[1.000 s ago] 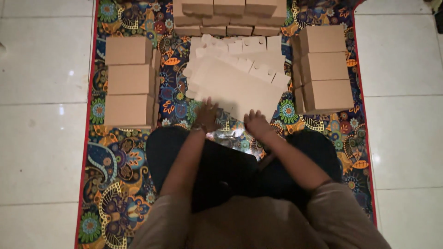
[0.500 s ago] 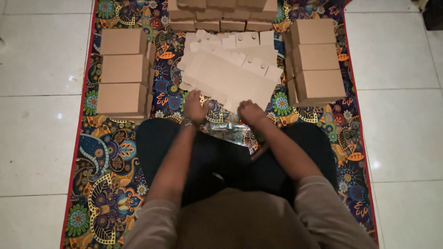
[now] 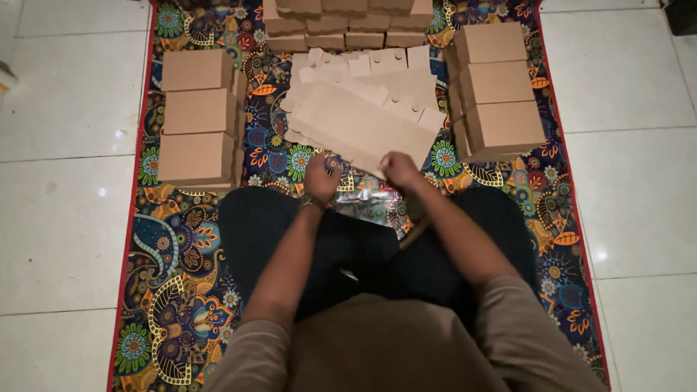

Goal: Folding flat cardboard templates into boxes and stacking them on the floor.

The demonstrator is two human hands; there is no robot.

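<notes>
Hands at the near edge of the flat cardboard blanks (image 3: 363, 120): left hand (image 3: 321, 174) and right hand (image 3: 399, 170) with fingers curled, grip unclear. Blanks tan, notched, fanned on patterned mat (image 3: 181, 239). Folded boxes (image 3: 196, 112) flank the pile.

Dim, warm light; small glare spots on the floor tiles (image 3: 65, 109) at nine and four o'clock; corners darken; slightly soft focus.
</notes>
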